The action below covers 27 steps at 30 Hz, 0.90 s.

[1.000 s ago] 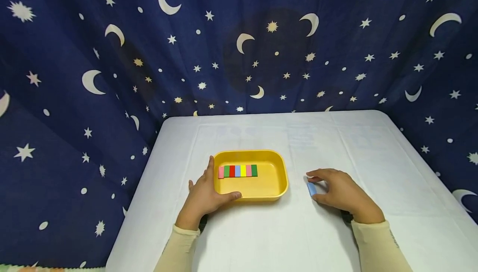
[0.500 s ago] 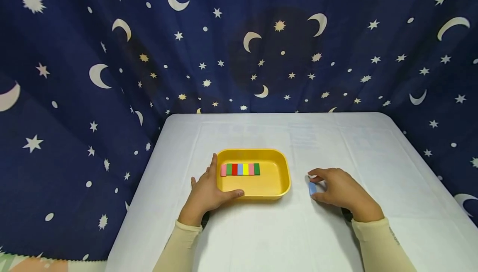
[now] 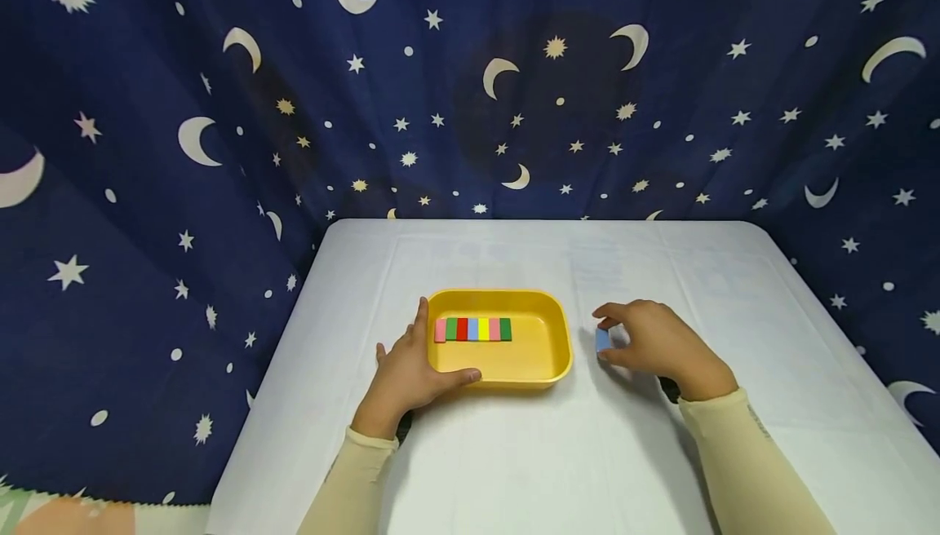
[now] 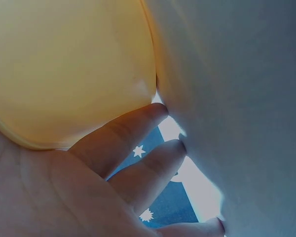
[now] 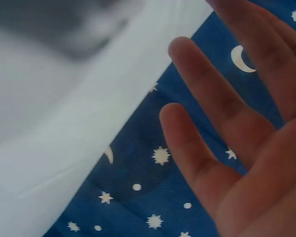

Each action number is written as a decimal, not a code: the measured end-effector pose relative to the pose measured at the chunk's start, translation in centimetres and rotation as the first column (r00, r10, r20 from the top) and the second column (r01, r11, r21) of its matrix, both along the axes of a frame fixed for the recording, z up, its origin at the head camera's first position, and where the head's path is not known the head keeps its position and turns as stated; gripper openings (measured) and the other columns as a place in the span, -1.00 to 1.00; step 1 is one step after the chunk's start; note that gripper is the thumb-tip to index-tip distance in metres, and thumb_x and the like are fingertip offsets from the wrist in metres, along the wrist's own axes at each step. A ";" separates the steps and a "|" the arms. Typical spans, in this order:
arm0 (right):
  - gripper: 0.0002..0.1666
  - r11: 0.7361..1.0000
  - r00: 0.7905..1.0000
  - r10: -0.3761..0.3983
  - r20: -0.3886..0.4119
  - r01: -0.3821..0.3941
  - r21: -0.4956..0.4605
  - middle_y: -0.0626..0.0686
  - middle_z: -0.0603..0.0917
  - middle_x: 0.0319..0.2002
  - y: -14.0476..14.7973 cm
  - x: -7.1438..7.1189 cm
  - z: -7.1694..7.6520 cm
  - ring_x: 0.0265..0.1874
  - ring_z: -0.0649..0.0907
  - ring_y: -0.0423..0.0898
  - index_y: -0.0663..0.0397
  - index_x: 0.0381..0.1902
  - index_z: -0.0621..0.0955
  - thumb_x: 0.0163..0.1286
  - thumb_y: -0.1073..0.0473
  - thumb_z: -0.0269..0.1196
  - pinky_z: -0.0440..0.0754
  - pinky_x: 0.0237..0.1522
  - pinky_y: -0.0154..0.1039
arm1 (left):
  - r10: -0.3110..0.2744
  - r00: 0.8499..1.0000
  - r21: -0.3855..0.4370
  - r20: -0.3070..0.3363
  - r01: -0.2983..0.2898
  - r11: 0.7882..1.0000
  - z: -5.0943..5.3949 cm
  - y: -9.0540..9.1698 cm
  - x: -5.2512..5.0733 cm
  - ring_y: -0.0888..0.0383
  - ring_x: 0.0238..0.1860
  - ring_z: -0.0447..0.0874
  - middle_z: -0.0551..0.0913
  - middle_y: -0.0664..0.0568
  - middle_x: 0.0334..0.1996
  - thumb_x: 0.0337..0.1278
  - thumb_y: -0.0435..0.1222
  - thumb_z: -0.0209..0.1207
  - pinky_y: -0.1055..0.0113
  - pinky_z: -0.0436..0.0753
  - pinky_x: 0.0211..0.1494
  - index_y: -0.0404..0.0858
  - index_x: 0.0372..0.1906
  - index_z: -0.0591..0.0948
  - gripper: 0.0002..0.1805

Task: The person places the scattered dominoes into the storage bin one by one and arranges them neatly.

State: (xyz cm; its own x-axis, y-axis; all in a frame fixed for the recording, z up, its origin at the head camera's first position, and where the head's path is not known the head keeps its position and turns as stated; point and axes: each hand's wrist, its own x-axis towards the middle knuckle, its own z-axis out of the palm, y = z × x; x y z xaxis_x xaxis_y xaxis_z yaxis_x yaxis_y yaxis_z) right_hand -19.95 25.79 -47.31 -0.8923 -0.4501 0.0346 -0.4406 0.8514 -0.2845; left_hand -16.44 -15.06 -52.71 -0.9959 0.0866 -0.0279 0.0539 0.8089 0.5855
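Observation:
A yellow plastic tray [image 3: 532,355] lies on the white-covered table, with a row of small coloured tiles [image 3: 472,329] against its left part. My left hand [image 3: 402,382] rests at the tray's front-left corner, thumb along the front rim, index finger straight along the left side. In the left wrist view, its spread fingers [image 4: 123,136] reach down beside the tray wall [image 4: 79,74]. Right of the tray, my right hand [image 3: 657,345] pinches a light blue tile [image 3: 602,340] between thumb and fingers. The right wrist view shows other fingers [image 5: 207,79] extended; the tile is out of sight there.
The white cloth-covered table [image 3: 529,453] extends around the tray on all sides. A dark blue curtain [image 3: 470,111] with moons and stars hangs behind the table and along both sides. A patterned fabric edge [image 3: 95,515] shows at bottom left.
My right hand has moved up and slightly left with the blue tile, closer to the tray. The left hand stays on the tray. The whole head view has shifted slightly.

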 end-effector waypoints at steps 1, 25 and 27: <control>-0.28 1.000 1.000 0.006 -0.017 -0.006 0.000 -0.10 0.82 -0.10 -0.2 -0.2 0.3 -0.08 0.74 0.08 0.08 0.22 0.69 0.11 0.03 0.63 0.64 0.07 0.16 | -0.002 1.000 0.000 -0.001 0.002 1.000 0.0 0.0 0.0 -0.12 0.54 0.34 0.39 -0.09 0.55 -0.57 0.77 0.22 -0.56 -0.14 0.48 0.11 0.74 -0.31 0.72; -0.39 0.992 0.985 0.126 -0.115 -0.126 0.012 -0.09 0.80 -0.05 -8.0 -3.1 6.7 -0.13 0.68 -0.05 -0.01 0.21 0.70 0.20 0.01 0.56 0.66 0.08 0.02 | 0.011 1.000 -0.004 0.000 -0.011 1.000 -0.1 0.1 -0.1 -0.09 0.52 0.37 0.41 -0.06 0.54 -0.59 0.78 0.21 -0.55 -0.14 0.49 0.09 0.75 -0.29 0.73; -0.39 0.991 0.986 0.133 -0.100 -0.133 0.004 -0.09 0.80 -0.04 -8.8 -3.3 6.8 -0.12 0.69 -0.04 -0.02 0.22 0.70 0.22 0.02 0.56 0.65 0.09 0.03 | 0.009 1.000 -0.002 -0.001 -0.009 1.000 0.0 0.2 -0.1 -0.09 0.52 0.38 0.40 -0.05 0.54 -0.58 0.77 0.22 -0.56 -0.13 0.49 0.09 0.75 -0.28 0.72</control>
